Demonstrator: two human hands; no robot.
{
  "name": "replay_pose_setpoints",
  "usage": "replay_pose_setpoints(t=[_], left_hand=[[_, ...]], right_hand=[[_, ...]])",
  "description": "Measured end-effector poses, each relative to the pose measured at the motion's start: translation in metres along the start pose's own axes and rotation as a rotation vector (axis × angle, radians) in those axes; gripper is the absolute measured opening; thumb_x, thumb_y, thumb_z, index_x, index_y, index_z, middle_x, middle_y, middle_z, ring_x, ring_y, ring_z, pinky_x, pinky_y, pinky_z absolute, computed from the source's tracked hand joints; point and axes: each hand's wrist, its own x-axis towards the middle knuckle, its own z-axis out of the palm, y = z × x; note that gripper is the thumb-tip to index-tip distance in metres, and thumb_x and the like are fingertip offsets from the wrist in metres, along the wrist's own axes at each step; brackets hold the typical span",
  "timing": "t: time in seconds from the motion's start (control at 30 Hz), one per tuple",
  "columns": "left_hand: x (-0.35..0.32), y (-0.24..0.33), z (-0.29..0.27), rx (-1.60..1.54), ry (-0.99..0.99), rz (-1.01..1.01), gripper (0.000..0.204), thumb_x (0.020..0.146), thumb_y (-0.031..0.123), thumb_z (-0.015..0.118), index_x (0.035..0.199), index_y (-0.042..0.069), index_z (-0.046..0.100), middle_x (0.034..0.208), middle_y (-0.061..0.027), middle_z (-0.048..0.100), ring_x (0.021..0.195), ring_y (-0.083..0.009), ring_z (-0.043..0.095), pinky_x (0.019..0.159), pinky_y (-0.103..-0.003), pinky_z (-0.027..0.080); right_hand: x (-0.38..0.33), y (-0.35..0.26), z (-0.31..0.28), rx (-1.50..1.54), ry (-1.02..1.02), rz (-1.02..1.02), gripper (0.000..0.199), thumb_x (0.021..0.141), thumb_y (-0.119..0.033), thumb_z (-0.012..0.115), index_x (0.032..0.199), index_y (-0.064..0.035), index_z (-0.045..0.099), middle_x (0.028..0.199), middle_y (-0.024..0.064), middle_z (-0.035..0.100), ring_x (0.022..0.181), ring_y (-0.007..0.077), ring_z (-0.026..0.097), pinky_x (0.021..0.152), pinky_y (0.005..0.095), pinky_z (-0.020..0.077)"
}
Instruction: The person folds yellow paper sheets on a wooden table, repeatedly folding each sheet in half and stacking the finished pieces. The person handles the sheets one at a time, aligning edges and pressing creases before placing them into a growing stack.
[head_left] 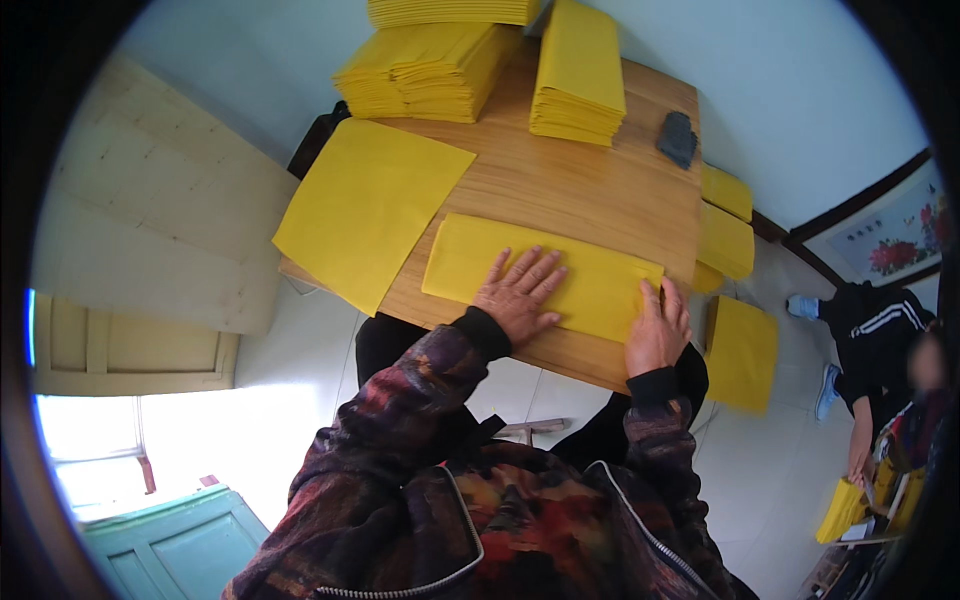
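Observation:
A folded yellow sheet (590, 270), shaped into a long rectangle, lies along the near edge of the wooden table. My left hand (522, 295) rests flat on its near left part, fingers spread. At the sheet's right end, my right hand (660, 325) has its thumb and fingers bent around the corner, gripping it; part of that grip is hidden. To the left lies a wide, flat yellow sheet (370, 205), reaching past the table's left edge. Whether the sheets are paper or cloth I cannot tell.
Stacks of folded yellow sheets (430, 75) and another tall stack (578, 80) stand at the table's back. A dark grey cloth-like piece (678, 138) lies at the back right. More yellow bundles (740, 350) sit beyond the right edge. Another person (880, 330) works at far right.

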Motion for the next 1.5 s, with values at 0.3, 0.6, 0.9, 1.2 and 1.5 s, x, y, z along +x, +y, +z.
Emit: replay_pose_setpoints(t=[0.3, 0.6, 0.9, 1.2, 1.5], left_hand=[[-0.001, -0.019, -0.006, 0.026, -0.029, -0.108, 0.062, 0.088, 0.047, 0.052, 0.144, 0.026, 0.037, 0.154, -0.0020, 0.027, 0.142, -0.0249, 0.022, 0.114, -0.053, 0.011], [-0.004, -0.033, 0.016, 0.175, -0.071, -0.110, 0.063, 0.089, 0.041, 0.044, 0.147, 0.020, 0.032, 0.156, -0.0005, 0.024, 0.145, -0.0230, 0.017, 0.115, -0.052, 0.008], [-0.003, -0.023, 0.000, 0.039, 0.092, -0.074, 0.062, 0.086, 0.048, 0.054, 0.143, 0.027, 0.040, 0.153, -0.0011, 0.029, 0.142, -0.0276, 0.024, 0.113, -0.055, 0.013], [-0.022, -0.077, -0.016, 0.066, 0.001, -0.305, 0.059, 0.090, 0.046, 0.050, 0.144, 0.027, 0.037, 0.154, 0.0012, 0.028, 0.143, -0.0260, 0.021, 0.114, -0.052, 0.012], [-0.023, -0.084, -0.008, 0.078, 0.064, -0.320, 0.061, 0.088, 0.047, 0.052, 0.144, 0.025, 0.038, 0.154, -0.0005, 0.029, 0.143, -0.0267, 0.021, 0.115, -0.050, 0.015]], right_hand=[[0.001, -0.002, -0.011, 0.082, -0.009, 0.004, 0.045, 0.079, -0.006, 0.056, 0.123, -0.0128, 0.058, 0.137, 0.0096, 0.045, 0.128, 0.0333, 0.039, 0.101, 0.0492, 0.0316], [0.014, -0.139, 0.037, 0.383, -0.108, -0.342, 0.043, 0.089, -0.024, 0.051, 0.127, -0.0026, 0.051, 0.139, 0.0109, 0.045, 0.134, 0.0295, 0.035, 0.109, 0.0509, 0.0253], [0.009, -0.066, 0.032, 0.140, -0.120, -0.138, 0.086, 0.079, -0.053, 0.064, 0.142, -0.0022, 0.034, 0.152, 0.0178, 0.025, 0.141, 0.0368, 0.019, 0.114, 0.0532, 0.0126], [0.002, -0.008, 0.013, -0.004, -0.137, -0.129, 0.089, 0.080, -0.052, 0.064, 0.145, -0.0041, 0.026, 0.155, 0.0121, 0.020, 0.142, 0.0315, 0.018, 0.115, 0.0474, 0.0146], [0.018, -0.042, 0.002, 0.038, -0.150, -0.031, 0.079, 0.085, -0.041, 0.060, 0.145, -0.0022, 0.027, 0.152, 0.0186, 0.025, 0.142, 0.0297, 0.020, 0.114, 0.0511, 0.0143]])
